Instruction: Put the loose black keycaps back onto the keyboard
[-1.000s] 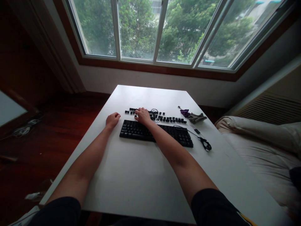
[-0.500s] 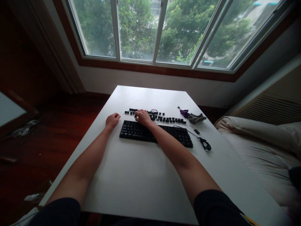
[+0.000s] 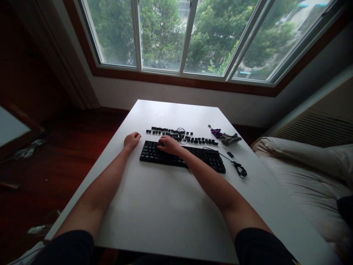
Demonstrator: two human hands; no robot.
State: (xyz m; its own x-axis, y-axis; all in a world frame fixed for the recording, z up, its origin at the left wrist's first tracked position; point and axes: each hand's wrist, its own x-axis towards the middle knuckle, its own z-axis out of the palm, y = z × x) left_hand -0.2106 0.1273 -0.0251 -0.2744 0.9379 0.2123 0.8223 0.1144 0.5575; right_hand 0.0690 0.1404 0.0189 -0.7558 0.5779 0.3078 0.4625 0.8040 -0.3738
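Note:
A black keyboard (image 3: 154, 157) lies on the white table, some of it hidden under my right forearm. Over its left half is my right hand (image 3: 168, 145), fingers pinched together at the keys on what looks like a small black keycap, mostly hidden by the fingertips. Loose black keycaps (image 3: 202, 140) lie in uneven rows just behind the keyboard. My left hand (image 3: 132, 140) rests curled on the table, left of the keyboard's far corner, with nothing visible in it.
Right of the keyboard lie its coiled cable (image 3: 240, 170) and a small black piece (image 3: 230, 154). Farther back are a purple cloth (image 3: 216, 133) and a grey bundle (image 3: 230, 139). Thin wire loops (image 3: 181, 130) sit among the keycaps. A couch (image 3: 292, 176) stands right of the table (image 3: 154, 206).
My right hand has come back from the loose keycaps to the keyboard, its fingertips lowered onto the left half. My left hand has stayed in place.

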